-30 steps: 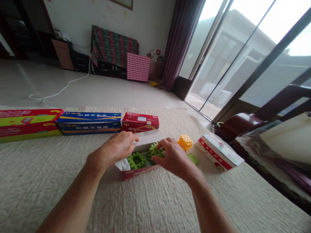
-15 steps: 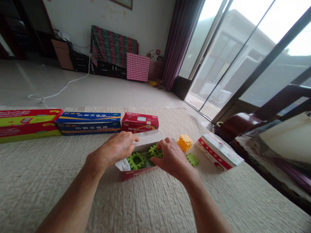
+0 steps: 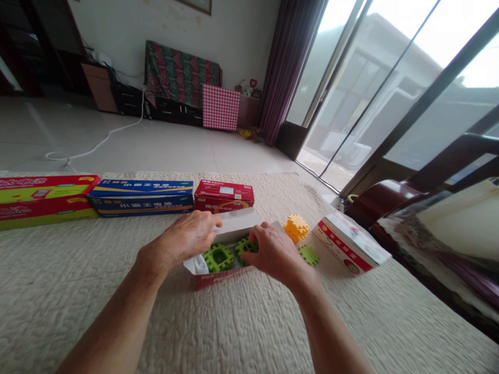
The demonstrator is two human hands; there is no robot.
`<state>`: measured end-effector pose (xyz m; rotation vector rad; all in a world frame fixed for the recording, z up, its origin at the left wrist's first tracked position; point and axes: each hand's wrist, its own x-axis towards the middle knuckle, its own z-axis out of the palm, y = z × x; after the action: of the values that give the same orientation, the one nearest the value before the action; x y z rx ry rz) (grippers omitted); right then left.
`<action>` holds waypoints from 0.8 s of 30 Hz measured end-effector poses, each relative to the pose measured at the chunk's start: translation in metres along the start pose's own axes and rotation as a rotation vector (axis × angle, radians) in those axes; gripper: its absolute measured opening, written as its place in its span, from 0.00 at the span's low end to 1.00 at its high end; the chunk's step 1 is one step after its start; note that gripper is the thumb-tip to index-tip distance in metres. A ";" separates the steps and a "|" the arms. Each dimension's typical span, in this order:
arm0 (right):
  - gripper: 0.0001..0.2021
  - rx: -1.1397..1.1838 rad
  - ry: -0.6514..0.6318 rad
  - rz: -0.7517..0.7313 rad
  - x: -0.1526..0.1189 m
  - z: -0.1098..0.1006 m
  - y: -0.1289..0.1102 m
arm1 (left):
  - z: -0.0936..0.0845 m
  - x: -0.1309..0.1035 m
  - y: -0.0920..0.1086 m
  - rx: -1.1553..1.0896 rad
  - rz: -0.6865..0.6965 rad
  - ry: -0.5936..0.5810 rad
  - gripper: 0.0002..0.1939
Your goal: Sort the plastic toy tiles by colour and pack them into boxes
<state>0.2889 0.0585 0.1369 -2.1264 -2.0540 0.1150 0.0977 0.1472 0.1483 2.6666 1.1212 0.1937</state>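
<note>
A red cardboard box [image 3: 224, 279] with a white inside stands open on the mat in front of me. My left hand [image 3: 194, 232] is closed at its back left side, the fingertips at the raised white flap [image 3: 236, 220]. My right hand [image 3: 268, 248] reaches into the box's right part and grips a green interlocking block [image 3: 244, 248] between thumb and fingers; the hand hides part of it. Beside it in the box lies another green block [image 3: 218, 258] with a square opening. A crumpled white piece [image 3: 200, 265] sits in the left end.
Yellow interlocking pieces [image 3: 296, 228] and a flat green piece [image 3: 309, 255] lie to the right, beside a white-and-red box [image 3: 351, 244]. Behind stand a small red box [image 3: 224, 195], a blue box [image 3: 142, 197] and a red-and-green box [image 3: 47, 200]. A dark wooden chair [image 3: 390, 197] borders the right.
My right hand and the green block in it have sunk slightly lower into the box. My left hand has stayed almost where it was.
</note>
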 end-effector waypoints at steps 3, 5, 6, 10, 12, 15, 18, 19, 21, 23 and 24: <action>0.11 -0.047 -0.079 0.016 0.007 -0.006 -0.005 | -0.001 0.000 0.001 0.016 0.007 -0.002 0.16; 0.12 -0.082 -0.134 0.021 0.011 -0.009 -0.008 | -0.002 0.000 0.002 0.022 0.009 -0.001 0.16; 0.12 -0.096 -0.155 0.024 0.012 -0.009 -0.009 | -0.002 0.000 0.002 0.022 0.010 -0.003 0.16; 0.08 -0.110 -0.157 0.031 0.014 -0.007 -0.010 | -0.002 -0.001 0.002 0.022 0.012 -0.002 0.16; 0.07 -0.076 -0.125 0.004 0.013 -0.008 -0.007 | -0.003 -0.001 0.003 0.020 0.010 0.000 0.17; 0.06 0.094 -0.034 -0.101 0.006 -0.018 0.004 | -0.003 -0.001 0.003 0.011 0.001 -0.005 0.16; 0.05 0.243 0.088 -0.099 -0.006 -0.038 0.030 | -0.001 0.001 0.000 -0.001 0.008 -0.015 0.16; 0.05 0.239 0.113 -0.044 -0.011 -0.044 0.043 | 0.000 0.001 -0.001 -0.001 0.014 -0.011 0.16; 0.05 0.159 0.121 0.114 -0.020 -0.050 0.071 | 0.003 0.004 -0.005 0.000 0.024 0.005 0.17; 0.04 0.037 0.088 0.275 -0.027 -0.046 0.100 | 0.006 0.005 -0.008 -0.004 0.040 -0.002 0.18; 0.05 -0.007 0.048 0.332 -0.030 -0.041 0.113 | 0.007 0.006 -0.009 -0.006 0.045 -0.015 0.18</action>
<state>0.4064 0.0227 0.1542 -2.4306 -1.6626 0.1000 0.0972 0.1564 0.1396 2.6854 1.0553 0.1850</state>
